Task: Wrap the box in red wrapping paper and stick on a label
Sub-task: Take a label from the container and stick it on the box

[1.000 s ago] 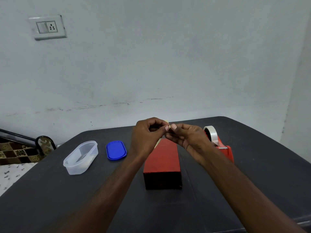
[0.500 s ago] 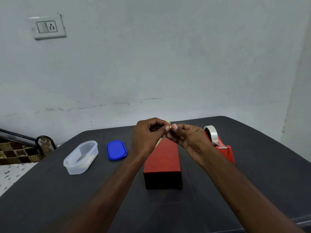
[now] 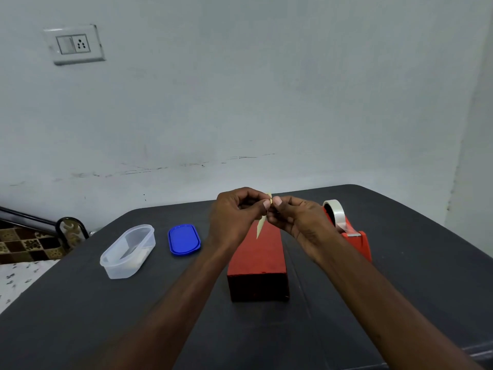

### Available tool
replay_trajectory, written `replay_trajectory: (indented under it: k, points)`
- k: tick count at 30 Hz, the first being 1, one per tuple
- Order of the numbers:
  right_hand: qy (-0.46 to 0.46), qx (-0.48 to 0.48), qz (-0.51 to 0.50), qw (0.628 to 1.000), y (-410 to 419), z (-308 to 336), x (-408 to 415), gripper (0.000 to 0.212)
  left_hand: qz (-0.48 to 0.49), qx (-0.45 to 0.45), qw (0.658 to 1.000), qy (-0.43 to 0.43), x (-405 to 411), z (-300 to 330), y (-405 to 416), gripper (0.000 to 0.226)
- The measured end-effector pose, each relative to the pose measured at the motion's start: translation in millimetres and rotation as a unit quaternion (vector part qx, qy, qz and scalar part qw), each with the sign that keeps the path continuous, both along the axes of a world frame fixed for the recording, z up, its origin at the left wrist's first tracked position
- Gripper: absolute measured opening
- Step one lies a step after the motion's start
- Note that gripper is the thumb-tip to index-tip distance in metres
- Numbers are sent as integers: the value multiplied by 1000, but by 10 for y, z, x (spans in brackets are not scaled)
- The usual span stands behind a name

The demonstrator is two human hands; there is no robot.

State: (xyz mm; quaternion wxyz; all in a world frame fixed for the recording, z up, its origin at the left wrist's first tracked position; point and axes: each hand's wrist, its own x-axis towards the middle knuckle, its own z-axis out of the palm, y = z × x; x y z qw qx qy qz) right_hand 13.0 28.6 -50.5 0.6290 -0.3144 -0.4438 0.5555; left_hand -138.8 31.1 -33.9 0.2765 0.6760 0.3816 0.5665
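Red paper covers the box point(image 3: 257, 259), which lies lengthwise on the dark grey desk point(image 3: 80, 316), near end toward the camera. Head view only.

Both hands raised above the box's far end, thumbs nearly meeting. Left hand point(image 3: 234, 217): fingers curled, thumb and forefinger pinching a pale cream label point(image 3: 262, 222). Right hand point(image 3: 298, 220): fingers likewise curled, pinching the same label from the other side. The label is seen edge-on; a thin pointed strip hangs down between the hands, its tip in front of the box top. Whether it touches the box cannot be told.

Right of the box, partly behind the right wrist: red tape dispenser point(image 3: 357, 241) with a roll of clear tape point(image 3: 333, 213) upright in it.

Left of the box: blue lid point(image 3: 184, 239) flat on the desk; farther left, a clear plastic container point(image 3: 128, 251), open.

Pale wall behind; switch and socket plate point(image 3: 74, 44) at upper left.
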Motion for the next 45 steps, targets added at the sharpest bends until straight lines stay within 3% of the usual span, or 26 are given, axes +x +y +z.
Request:
replay_trajectory:
  k: [9, 15, 25, 45]
  points:
    - [-9, -3, 5, 1000, 13, 10, 2, 29, -13, -32, 999, -11, -27, 6, 24, 6]
    - [-8, 5, 0, 1000, -3, 10, -14, 15, -26, -53, 998, -21, -43, 52, 6, 6]
    - [-28, 13, 2, 1000, -59, 24, -16, 17, -44, -118, 990, -63, -24, 73, 5, 20]
    - [-25, 9, 1, 1000, -21, -14, -18, 17, -39, -124, 990, -51, -13, 90, -16, 20]
